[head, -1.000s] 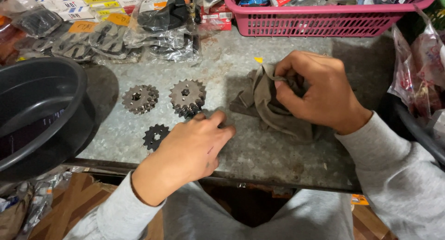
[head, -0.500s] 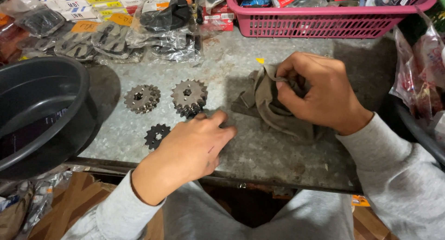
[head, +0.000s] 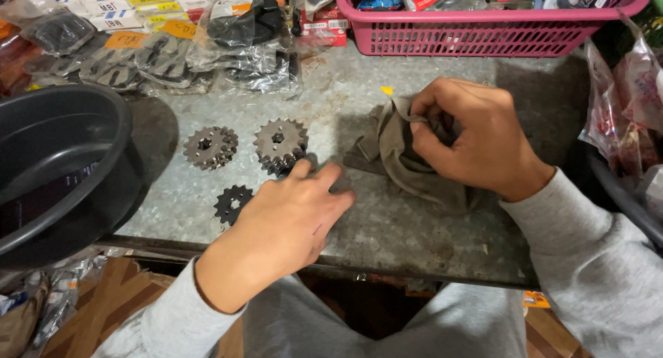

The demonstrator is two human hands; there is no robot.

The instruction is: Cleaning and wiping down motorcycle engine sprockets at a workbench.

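Right now the left hand (head: 286, 216) lies palm-down on the grey metal tabletop (head: 414, 240), its fingers loosely together and holding nothing; the fingertips point up and away, toward the large toothed sprocket (head: 280, 144) that sits just beyond them. Something small and dark shows at the fingertips under that sprocket, perhaps another gear, but I cannot tell whether the hand touches it. A second sprocket (head: 210, 147) lies just left of the first, and a small black sprocket (head: 232, 204) lies beside the left hand's thumb side, nearer the table's front edge. All three lie flat. The right hand (head: 469, 140) is well to the right, its fingers pinched on a bunched grey-brown rag (head: 394, 151) resting on the tabletop. So the sprockets lie to the left hand's side, apart from the rag.
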